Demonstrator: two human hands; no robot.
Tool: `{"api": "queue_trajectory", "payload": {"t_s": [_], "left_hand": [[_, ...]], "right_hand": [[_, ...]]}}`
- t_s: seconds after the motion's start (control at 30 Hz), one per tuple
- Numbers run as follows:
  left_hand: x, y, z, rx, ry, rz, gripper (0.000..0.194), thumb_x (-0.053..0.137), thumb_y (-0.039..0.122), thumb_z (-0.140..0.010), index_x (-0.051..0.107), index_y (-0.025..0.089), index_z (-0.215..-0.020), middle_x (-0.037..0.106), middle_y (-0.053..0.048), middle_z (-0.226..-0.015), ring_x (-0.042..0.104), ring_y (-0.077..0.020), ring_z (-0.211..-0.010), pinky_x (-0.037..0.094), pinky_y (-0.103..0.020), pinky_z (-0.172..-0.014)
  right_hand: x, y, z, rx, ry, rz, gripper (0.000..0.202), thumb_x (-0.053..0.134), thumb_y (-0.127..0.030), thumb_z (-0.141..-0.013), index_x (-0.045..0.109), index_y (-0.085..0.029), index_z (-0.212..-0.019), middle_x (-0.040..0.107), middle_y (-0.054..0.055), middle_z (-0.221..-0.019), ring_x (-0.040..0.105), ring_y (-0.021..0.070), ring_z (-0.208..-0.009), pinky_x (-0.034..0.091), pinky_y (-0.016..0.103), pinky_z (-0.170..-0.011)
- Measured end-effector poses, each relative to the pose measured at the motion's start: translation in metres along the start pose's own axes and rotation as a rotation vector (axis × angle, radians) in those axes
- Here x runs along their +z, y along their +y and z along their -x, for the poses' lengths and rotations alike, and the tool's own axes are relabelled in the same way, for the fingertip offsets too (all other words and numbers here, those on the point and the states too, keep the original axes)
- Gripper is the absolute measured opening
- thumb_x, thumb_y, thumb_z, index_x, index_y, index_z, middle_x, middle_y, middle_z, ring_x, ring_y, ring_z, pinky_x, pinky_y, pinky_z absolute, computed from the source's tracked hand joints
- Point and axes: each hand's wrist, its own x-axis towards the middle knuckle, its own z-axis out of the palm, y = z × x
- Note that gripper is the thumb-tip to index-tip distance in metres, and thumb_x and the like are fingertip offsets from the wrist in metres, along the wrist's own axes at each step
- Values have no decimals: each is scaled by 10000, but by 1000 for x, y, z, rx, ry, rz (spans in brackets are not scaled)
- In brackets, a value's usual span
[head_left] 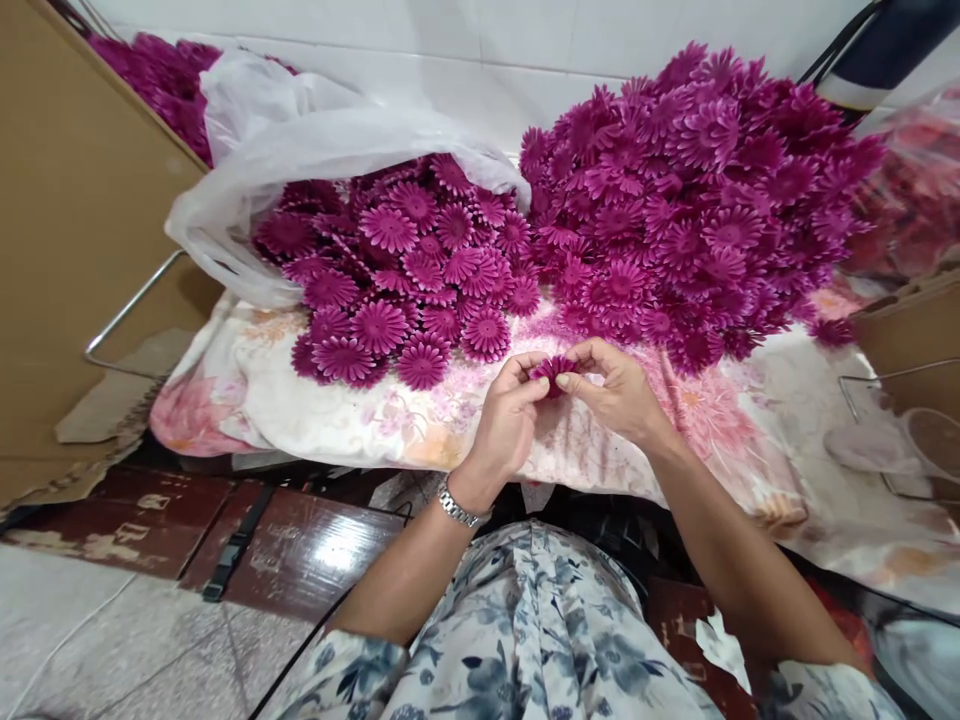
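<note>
Both hands meet over the front of a flowered cloth (pixel 375 425), pinching one small magenta artificial flower (pixel 553 374) between them. My left hand (pixel 514 410), with a metal watch (pixel 456 503) at its wrist, grips the flower's left side between thumb and fingers. On the other side, my right hand (pixel 615 388) pinches its right edge. Just behind the hands lie loose magenta flower heads (pixel 379 325), spilling from a white plastic bag (pixel 247 235). A taller heap of fuller magenta flowers (pixel 705 210) rises at the back right.
A cardboard box (pixel 82 230) with a wire handle stands at the left, and another carton (pixel 911 330) at the right. White tiles (pixel 450 40) form the wall behind. A dark cylindrical object (pixel 885 50) leans in at the upper right. Brown boards (pixel 292 540) lie below the cloth.
</note>
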Motion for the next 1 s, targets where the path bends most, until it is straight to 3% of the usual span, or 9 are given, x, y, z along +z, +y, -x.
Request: {"api": "queue_trajectory", "payload": {"t_s": [0.13, 0.27, 0.4, 0.5, 0.67, 0.73, 1.0], "left_hand": [[-5, 0, 6, -25, -61, -128, 210, 719, 132, -614, 621, 150, -799, 609, 14, -741, 544, -81, -659, 423, -207, -650], [-3, 3, 6, -132, -121, -105, 274, 754, 179, -607, 653, 145, -860, 647, -6, -791, 583, -101, -714, 441, -226, -703], [-2, 2, 1, -91, -57, -63, 265, 786, 184, -569, 674, 114, -800, 670, -26, -755, 600, -114, -697, 458, -255, -726], [-4, 0, -2, -11, 48, -31, 252, 795, 179, -542, 668, 116, -750, 667, -12, -707, 599, -108, -644, 469, -251, -677], [-4, -3, -2, 43, 98, -40, 251, 802, 222, -546, 635, 144, -717, 631, 21, -629, 558, -96, -531, 460, -233, -530], [-3, -3, -1, 49, 81, -69, 243, 795, 243, -572, 620, 152, -714, 600, 36, -592, 512, -82, -485, 431, -220, -483], [-4, -8, 3, -36, 0, -33, 123, 731, 179, -659, 662, 140, -753, 630, 10, -699, 549, -63, -611, 435, -180, -606]], "right_hand": [[-8, -6, 0, 47, -71, -101, 108, 626, -261, -735, 569, -178, -774, 550, -42, -647, 510, 87, -582, 415, 236, -569], [-6, -10, 2, 10, -84, -5, 73, 587, -237, -764, 613, -175, -793, 595, -27, -663, 539, 96, -592, 433, 240, -586], [-7, -14, 2, -98, 92, 232, 199, 573, -253, -812, 636, -185, -988, 637, 7, -782, 586, 121, -686, 469, 260, -656], [-11, -17, 4, -238, 224, 382, 168, 579, -258, -826, 634, -171, -959, 613, 19, -758, 569, 124, -669, 470, 265, -654], [-4, -17, 14, -326, 82, 351, 82, 559, -257, -857, 603, -189, -841, 623, 10, -732, 562, 110, -628, 458, 242, -592], [0, -15, 17, -313, 87, 335, 77, 550, -259, -863, 595, -197, -853, 627, 11, -743, 559, 111, -621, 459, 247, -587], [2, -6, 19, -445, 140, 522, 118, 575, -308, -851, 607, -199, -882, 605, 50, -754, 558, 179, -737, 476, 333, -699]]}}
